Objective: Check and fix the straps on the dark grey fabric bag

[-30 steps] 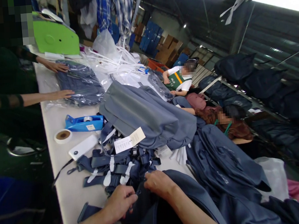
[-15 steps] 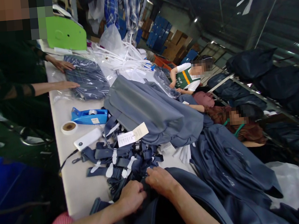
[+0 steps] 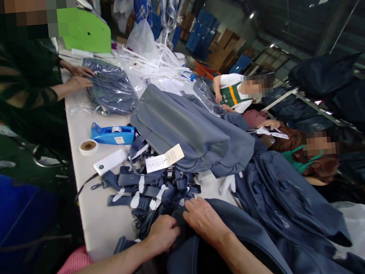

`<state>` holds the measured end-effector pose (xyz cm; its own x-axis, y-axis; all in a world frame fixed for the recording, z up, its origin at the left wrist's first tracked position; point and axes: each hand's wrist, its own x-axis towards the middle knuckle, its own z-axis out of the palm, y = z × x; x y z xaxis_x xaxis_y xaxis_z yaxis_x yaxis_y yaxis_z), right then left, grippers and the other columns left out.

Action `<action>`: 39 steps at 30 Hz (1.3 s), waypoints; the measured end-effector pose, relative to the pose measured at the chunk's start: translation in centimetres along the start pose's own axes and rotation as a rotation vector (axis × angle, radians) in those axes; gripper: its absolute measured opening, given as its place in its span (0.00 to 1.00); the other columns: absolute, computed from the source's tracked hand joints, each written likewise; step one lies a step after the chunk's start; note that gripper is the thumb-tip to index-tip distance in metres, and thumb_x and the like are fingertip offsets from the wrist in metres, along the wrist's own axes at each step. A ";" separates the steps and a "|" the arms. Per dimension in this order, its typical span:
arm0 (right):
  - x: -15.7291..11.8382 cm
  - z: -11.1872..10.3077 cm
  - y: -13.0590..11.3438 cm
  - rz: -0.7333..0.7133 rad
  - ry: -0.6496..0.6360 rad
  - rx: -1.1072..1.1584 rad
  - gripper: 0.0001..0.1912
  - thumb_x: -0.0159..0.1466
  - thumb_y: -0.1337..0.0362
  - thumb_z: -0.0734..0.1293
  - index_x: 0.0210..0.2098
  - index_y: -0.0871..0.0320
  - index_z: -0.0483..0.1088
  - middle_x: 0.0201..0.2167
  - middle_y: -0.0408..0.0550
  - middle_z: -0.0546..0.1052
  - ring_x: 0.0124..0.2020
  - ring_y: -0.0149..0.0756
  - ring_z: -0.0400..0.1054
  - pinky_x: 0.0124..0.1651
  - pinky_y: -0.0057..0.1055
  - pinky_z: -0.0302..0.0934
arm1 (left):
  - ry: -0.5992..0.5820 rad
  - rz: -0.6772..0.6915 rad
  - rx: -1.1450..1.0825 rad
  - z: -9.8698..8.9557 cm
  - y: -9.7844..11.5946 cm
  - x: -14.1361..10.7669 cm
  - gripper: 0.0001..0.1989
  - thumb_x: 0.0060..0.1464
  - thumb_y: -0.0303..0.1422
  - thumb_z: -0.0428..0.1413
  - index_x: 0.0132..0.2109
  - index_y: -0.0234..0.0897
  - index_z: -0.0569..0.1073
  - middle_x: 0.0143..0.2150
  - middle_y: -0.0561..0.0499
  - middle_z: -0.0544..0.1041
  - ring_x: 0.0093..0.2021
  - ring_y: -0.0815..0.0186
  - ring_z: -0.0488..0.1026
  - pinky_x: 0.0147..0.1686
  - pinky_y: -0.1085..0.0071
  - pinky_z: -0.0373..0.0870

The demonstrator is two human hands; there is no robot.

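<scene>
An unzipped dark blue-grey bag [image 3: 258,237] lies in front of me at the near end of the table, its black inside showing. My left hand [image 3: 163,233] is closed on the bag's edge, fingers curled. Close beside it, my right hand [image 3: 204,218] grips the same edge from above, with its fingertips bent over the fabric. What lies under the fingertips is hidden. Just beyond my hands is a heap of dark blue straps [image 3: 155,190] with white tabs. Behind the straps rests a finished grey bag [image 3: 184,128] with a paper hang tag [image 3: 165,158].
On the table's [image 3: 93,213] left side are a blue tape dispenser [image 3: 113,134], a tape roll [image 3: 88,147] and a white device [image 3: 110,161]. A co-worker's hands touch a plastic-wrapped bag [image 3: 110,85]. More dark bags [image 3: 281,205] lie to the right, near two other people.
My hands stay on the bag's edge with little movement. The view has shifted slightly. The co-worker at left has drawn both hands together, and a person at right now holds white papers.
</scene>
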<state>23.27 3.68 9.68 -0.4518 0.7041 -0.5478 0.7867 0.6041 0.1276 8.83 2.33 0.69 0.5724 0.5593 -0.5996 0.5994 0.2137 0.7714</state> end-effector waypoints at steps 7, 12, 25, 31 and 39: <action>-0.6 0.6 -0.6 0.063 -0.006 0.019 0.11 0.67 0.73 0.62 0.36 0.60 0.76 0.37 0.53 0.78 0.41 0.45 0.71 0.43 0.40 0.61 | 0.034 0.026 0.019 -0.2 0.3 -0.4 0.12 0.56 0.31 0.48 0.33 0.34 0.75 0.26 0.51 0.78 0.20 0.69 0.71 0.21 0.75 0.62; -0.9 1.6 -0.4 0.095 0.001 0.086 0.12 0.68 0.71 0.62 0.34 0.57 0.77 0.36 0.49 0.79 0.39 0.42 0.73 0.41 0.38 0.60 | 0.087 0.066 0.102 -0.9 1.4 -1.1 0.14 0.57 0.32 0.47 0.33 0.35 0.76 0.25 0.51 0.78 0.22 0.67 0.72 0.27 0.73 0.66; -3.1 3.9 -0.8 0.333 0.097 0.331 0.09 0.69 0.71 0.63 0.38 0.55 0.74 0.37 0.44 0.78 0.40 0.34 0.74 0.39 0.27 0.62 | 0.175 0.129 0.429 0.1 2.3 0.1 0.14 0.58 0.33 0.50 0.38 0.36 0.81 0.42 0.40 0.82 0.46 0.51 0.78 0.47 0.60 0.71; -2.1 3.0 -1.6 0.367 0.078 0.334 0.14 0.67 0.77 0.59 0.38 0.58 0.76 0.38 0.51 0.79 0.40 0.38 0.76 0.38 0.29 0.63 | 0.159 0.090 0.481 -0.3 3.0 -0.7 0.16 0.57 0.30 0.49 0.40 0.30 0.81 0.43 0.34 0.82 0.47 0.46 0.78 0.47 0.57 0.72; -1.6 3.2 -1.9 0.395 0.128 0.428 0.14 0.67 0.74 0.59 0.38 0.59 0.76 0.38 0.52 0.80 0.41 0.42 0.77 0.39 0.31 0.65 | 0.096 0.122 0.385 -1.4 2.9 -1.9 0.12 0.57 0.33 0.51 0.34 0.35 0.78 0.38 0.41 0.82 0.43 0.53 0.78 0.44 0.63 0.72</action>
<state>23.83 0.25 7.70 -0.1166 0.9005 -0.4189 0.9931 0.1015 -0.0582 8.67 3.05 4.31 0.6088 0.6376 -0.4720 0.7061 -0.1642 0.6888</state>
